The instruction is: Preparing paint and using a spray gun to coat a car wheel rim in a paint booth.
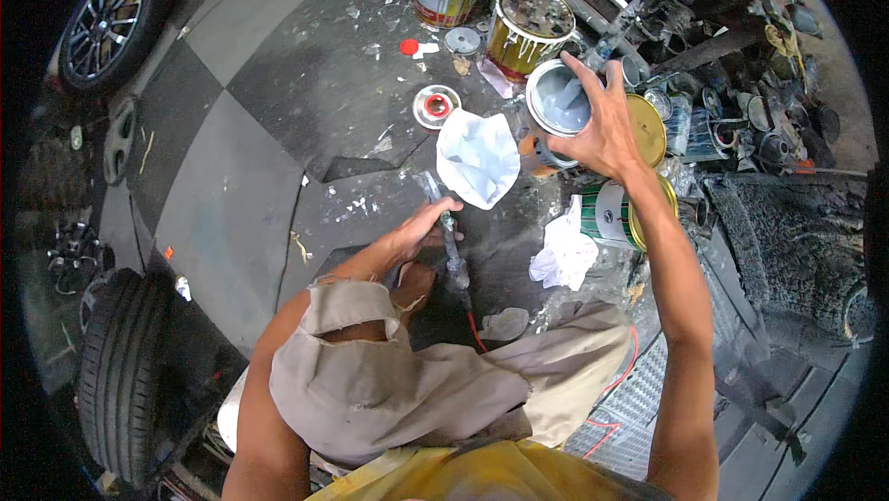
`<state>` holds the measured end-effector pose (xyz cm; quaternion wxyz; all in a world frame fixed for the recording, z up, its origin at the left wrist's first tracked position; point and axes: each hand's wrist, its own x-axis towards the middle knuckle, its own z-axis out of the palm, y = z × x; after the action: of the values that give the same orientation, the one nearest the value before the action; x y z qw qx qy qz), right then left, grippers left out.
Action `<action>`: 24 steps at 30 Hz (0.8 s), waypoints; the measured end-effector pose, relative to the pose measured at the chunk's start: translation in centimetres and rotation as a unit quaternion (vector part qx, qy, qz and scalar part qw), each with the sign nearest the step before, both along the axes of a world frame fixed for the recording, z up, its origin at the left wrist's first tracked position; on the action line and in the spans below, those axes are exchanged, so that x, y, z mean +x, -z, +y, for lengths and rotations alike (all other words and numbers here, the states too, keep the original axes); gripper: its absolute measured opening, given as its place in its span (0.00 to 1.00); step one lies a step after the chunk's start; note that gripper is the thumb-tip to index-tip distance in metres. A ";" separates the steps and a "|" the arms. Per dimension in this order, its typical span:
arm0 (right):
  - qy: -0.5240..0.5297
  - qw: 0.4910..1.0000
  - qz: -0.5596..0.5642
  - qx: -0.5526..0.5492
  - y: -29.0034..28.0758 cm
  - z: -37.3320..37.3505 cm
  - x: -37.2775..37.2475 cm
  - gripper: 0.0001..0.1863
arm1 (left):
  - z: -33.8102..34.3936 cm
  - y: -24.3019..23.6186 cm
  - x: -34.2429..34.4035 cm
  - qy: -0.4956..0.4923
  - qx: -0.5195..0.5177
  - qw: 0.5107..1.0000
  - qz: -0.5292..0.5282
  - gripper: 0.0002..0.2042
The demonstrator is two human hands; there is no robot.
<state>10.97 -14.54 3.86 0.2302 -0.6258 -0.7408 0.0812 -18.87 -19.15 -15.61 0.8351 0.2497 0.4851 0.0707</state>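
My right hand [602,126] is wrapped round an open metal paint can [558,98], tilted so that its grey-coated inside shows. In my left hand [424,228] is a slim, stick-like tool [455,265], smeared grey, with a red cord or hose at its lower end; its exact kind cannot be made out. Between the hands, on the floor, lies a crumpled white sheet or bag [477,158]. Just beyond it is a round metal lid [436,108] with a red centre.
Two drip-covered paint buckets [530,33] stand ahead. A green can [607,214] lies beside a crumpled white paper [565,251]. Cans and scrap [722,112] heap up at the right. A tyre [120,371] and a car wheel [109,19] are on the left.
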 end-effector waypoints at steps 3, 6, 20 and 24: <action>-0.009 0.999 -0.039 0.003 -1.5 -1.0 0.4 0.57 | 0.6 -0.9 1.4 0.008 0.026 1.000 0.001 0.34; -0.008 0.997 -0.074 -0.001 -2.4 -2.0 0.7 0.59 | 1.2 -1.9 2.8 0.038 0.043 0.998 0.019 0.39; -0.024 0.973 -0.225 0.047 -4.0 -3.0 -0.2 0.59 | 1.5 -3.7 5.0 0.082 0.058 0.995 -0.005 0.35; -0.036 0.966 -0.248 0.063 -3.9 -3.0 -0.2 0.60 | 1.6 -3.3 5.3 0.073 0.054 0.996 0.003 0.35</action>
<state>10.73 -17.56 7.74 0.0751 -0.5833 -0.8006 -0.1145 -13.52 -17.59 -12.34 0.8221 0.3292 0.4632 0.0348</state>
